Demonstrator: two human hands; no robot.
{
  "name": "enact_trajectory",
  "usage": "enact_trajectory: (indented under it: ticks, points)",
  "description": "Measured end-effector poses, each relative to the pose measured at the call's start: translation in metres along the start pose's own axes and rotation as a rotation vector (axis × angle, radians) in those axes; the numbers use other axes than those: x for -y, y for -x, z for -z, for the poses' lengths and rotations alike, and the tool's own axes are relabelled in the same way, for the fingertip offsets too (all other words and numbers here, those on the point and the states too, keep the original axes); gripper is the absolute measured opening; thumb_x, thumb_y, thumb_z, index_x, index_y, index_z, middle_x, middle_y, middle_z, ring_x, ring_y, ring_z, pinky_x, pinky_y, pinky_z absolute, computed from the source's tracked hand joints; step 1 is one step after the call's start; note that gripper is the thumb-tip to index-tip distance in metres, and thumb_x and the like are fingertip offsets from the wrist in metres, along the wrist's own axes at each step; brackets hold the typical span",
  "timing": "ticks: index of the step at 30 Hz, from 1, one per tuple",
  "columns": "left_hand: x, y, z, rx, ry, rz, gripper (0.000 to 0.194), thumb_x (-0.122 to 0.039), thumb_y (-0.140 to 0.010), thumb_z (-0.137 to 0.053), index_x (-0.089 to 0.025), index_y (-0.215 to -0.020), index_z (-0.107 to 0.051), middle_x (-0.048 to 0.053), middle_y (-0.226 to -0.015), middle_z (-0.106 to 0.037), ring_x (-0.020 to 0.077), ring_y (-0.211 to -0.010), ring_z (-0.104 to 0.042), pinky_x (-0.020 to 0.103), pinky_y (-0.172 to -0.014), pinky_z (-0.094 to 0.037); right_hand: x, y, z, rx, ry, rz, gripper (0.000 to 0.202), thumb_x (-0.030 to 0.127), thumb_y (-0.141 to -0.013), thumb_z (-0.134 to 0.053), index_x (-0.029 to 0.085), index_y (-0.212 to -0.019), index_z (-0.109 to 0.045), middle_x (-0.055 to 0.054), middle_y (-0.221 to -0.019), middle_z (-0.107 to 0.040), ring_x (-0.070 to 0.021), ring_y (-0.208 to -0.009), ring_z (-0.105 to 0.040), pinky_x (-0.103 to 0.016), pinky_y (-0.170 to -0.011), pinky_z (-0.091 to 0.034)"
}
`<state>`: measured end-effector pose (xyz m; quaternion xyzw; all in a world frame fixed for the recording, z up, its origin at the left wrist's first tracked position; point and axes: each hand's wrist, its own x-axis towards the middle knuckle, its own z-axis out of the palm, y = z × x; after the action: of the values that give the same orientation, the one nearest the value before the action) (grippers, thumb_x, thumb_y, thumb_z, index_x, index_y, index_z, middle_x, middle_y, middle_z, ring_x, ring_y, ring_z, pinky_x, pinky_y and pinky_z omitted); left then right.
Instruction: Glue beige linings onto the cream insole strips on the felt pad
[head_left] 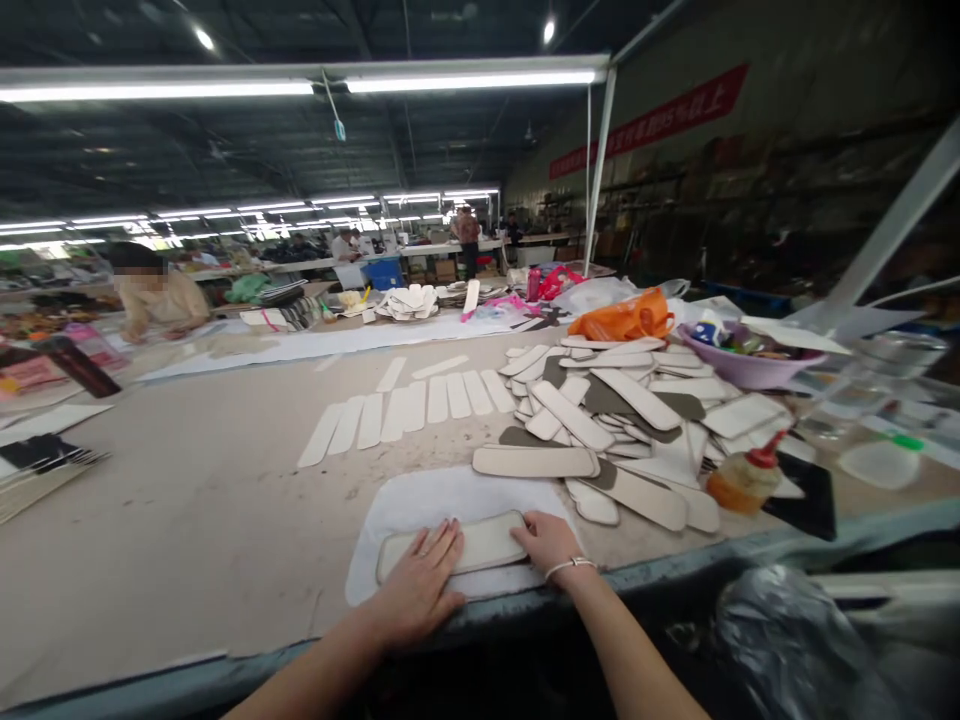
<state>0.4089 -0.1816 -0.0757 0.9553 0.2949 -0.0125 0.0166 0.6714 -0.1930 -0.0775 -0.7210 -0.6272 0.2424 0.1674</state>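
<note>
A pale, long panel with rounded corners and a dark edge (487,540) lies on a white sheet (397,497) at the table's near edge. My left hand (424,580) rests flat across the panel's left half, fingers stretched out. At its right end, my right hand (547,541) grips the panel's edge, thumb and fingers closed around the corner. Just beyond the sheet, a similar beige panel (534,461) lies at the front of a loose heap of such panels (637,395). Several thin white strips (405,410) lie in a row farther back.
To the right stand a squeeze bottle with amber liquid and a red cap (750,475) and a purple basin (735,362). An orange plastic bag (626,317) lies behind the heap. Across the table at far left, another person (161,295) leans over work.
</note>
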Motion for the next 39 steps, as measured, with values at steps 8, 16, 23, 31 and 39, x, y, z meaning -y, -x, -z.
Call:
enact_trajectory:
  ticks: [8, 16, 23, 31, 39]
  points:
    - [0.063, 0.068, -0.024, -0.111, -0.124, 0.216, 0.069, -0.043, -0.092, -0.033, -0.021, -0.144, 0.007, 0.014, -0.149, -0.020, 0.0283, -0.136, -0.025, 0.048, -0.107, -0.030, -0.002, 0.003, 0.002, -0.004, -0.106, 0.094, 0.018, 0.027, -0.080, -0.051, 0.020, -0.065, -0.055, 0.002, -0.058, -0.055, -0.0130, -0.059, -0.052, -0.022, -0.055, -0.031]
    - [0.066, 0.080, -0.039, -0.282, -0.121, 0.334, 0.062, -0.041, -0.090, -0.040, -0.021, -0.145, -0.018, 0.013, -0.144, -0.036, 0.0274, -0.131, -0.037, 0.049, -0.104, -0.036, -0.035, -0.021, 0.060, -0.449, -1.022, -0.187, 0.042, 0.057, -0.082, -0.042, 0.020, -0.101, -0.049, -0.003, -0.073, -0.065, -0.0174, -0.064, -0.063, -0.029, -0.060, -0.051]
    - [0.075, 0.080, -0.050, -0.332, -0.086, 0.314, 0.058, -0.048, -0.086, -0.047, -0.022, -0.137, -0.039, 0.010, -0.141, -0.043, 0.0275, -0.129, -0.040, 0.048, -0.106, -0.033, -0.041, -0.034, 0.046, -0.448, -0.271, -0.063, 0.065, 0.036, -0.079, -0.055, 0.012, -0.136, -0.036, -0.016, -0.125, -0.055, -0.0270, -0.117, -0.049, -0.042, -0.101, -0.035]
    - [0.075, 0.079, -0.054, -0.360, -0.070, 0.308, 0.058, -0.048, -0.086, -0.047, -0.023, -0.137, -0.038, 0.010, -0.140, -0.044, 0.0274, -0.129, -0.040, 0.048, -0.108, -0.030, -0.032, -0.063, 0.020, -0.339, 0.387, -0.027, 0.051, 0.020, -0.086, -0.046, 0.022, -0.137, -0.041, -0.008, -0.129, -0.053, -0.0271, -0.125, -0.034, -0.047, -0.106, -0.016]
    - [0.060, 0.080, -0.026, -0.366, 0.068, 0.422, 0.045, -0.041, -0.089, -0.043, -0.022, -0.129, -0.049, 0.008, -0.135, -0.051, 0.0229, -0.122, -0.049, 0.044, -0.105, -0.038, -0.042, -0.068, 0.015, -0.329, 0.491, 0.087, 0.030, 0.019, -0.089, -0.041, 0.025, -0.104, -0.066, -0.007, -0.106, -0.063, -0.0245, -0.103, -0.049, -0.038, -0.094, -0.028]
